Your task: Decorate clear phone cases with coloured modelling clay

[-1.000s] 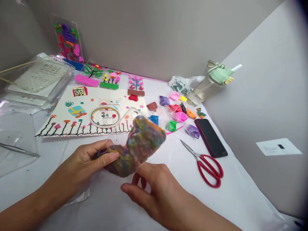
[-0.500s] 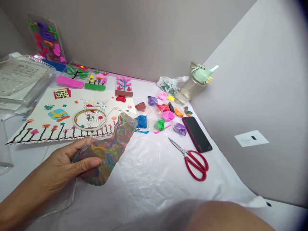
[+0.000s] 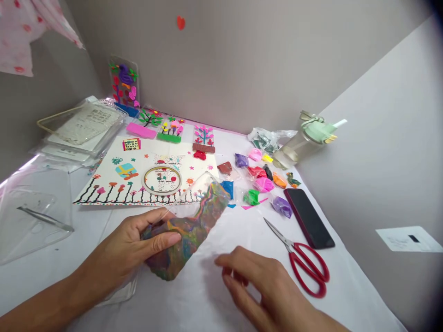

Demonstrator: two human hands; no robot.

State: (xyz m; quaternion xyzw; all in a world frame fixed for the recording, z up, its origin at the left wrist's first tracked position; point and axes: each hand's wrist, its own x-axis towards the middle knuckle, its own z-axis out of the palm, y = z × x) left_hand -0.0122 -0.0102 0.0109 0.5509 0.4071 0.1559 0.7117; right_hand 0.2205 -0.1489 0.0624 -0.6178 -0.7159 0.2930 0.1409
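Observation:
My left hand [image 3: 148, 244] grips a clear plastic panel with marbled modelling clay [image 3: 188, 235] spread over it, thumb on top and fingers behind. The clay is uneven-edged and leaves the panel's upper left part see-through. My right hand [image 3: 259, 281] hovers over the white cloth just right of the panel, not touching it, fingers loosely bent and apart with nothing visible in them. Red-handled scissors [image 3: 299, 260] lie to the right of that hand. Wrapped lumps of coloured clay, among them a green one [image 3: 252, 197] and a purple one [image 3: 282, 206], sit beyond the panel.
A roll of tape [image 3: 144, 180] rests on a decorated paper [image 3: 100, 198]. Tweezers [image 3: 44, 219] lie on clear plastic at left. Behind are small clay pictures [image 3: 204, 149] and stacked plastic cases [image 3: 79, 129]. A phone [image 3: 309, 219] and a bottle [image 3: 289, 154] stand along the right wall.
My right hand has come into view from the bottom right, beside the panel. The view has shifted, so things appear further right and lower. My left hand keeps its hold.

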